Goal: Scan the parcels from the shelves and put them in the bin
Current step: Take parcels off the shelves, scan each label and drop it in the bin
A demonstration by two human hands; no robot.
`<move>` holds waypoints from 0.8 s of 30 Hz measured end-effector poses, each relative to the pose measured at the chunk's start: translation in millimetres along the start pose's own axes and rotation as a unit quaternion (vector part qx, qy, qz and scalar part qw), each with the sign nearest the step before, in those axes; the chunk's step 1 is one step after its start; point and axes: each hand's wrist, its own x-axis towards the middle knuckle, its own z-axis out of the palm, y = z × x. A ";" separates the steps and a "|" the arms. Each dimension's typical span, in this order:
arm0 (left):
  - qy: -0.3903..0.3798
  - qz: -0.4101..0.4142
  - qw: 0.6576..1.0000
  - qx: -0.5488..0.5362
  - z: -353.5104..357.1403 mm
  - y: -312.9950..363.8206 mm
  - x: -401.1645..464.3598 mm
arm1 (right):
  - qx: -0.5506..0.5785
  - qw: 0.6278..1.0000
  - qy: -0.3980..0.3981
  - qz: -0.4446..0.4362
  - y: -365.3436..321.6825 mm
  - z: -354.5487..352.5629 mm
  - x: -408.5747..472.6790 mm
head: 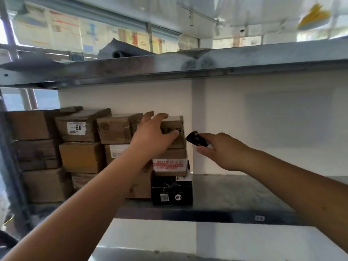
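Several cardboard parcels are stacked on the left half of a grey metal shelf (235, 191). My left hand (152, 134) grips the top small brown parcel (174, 122) of the rightmost stack, fingers over its top edge and thumb on its front. Under it lie a brown parcel with a red-and-white label (169, 164) and a black box (172, 191). My right hand (222, 149) holds a black handheld scanner (195, 138), its head pointing left at the gripped parcel, a short gap away.
An upper metal shelf (169, 66) runs across above, with dark bags lying on it. More brown boxes (79, 157) fill the shelf's left side up to a metal upright (11, 166). A white wall backs the shelf. A lower shelf edge (188, 215) runs below.
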 end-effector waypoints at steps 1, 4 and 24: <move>-0.021 -0.006 0.999 -0.026 0.4 -3.1 6.2 | -0.003 1.000 0.001 0.006 -3.2 -0.3 3.6; -0.050 -0.020 0.991 -0.126 -0.2 -6.3 20.5 | -0.016 0.999 0.009 0.026 -8.6 -2.2 10.7; -0.102 -0.205 0.900 -0.371 2.6 10.3 59.2 | -0.036 0.995 0.025 0.087 -6.4 -2.5 8.4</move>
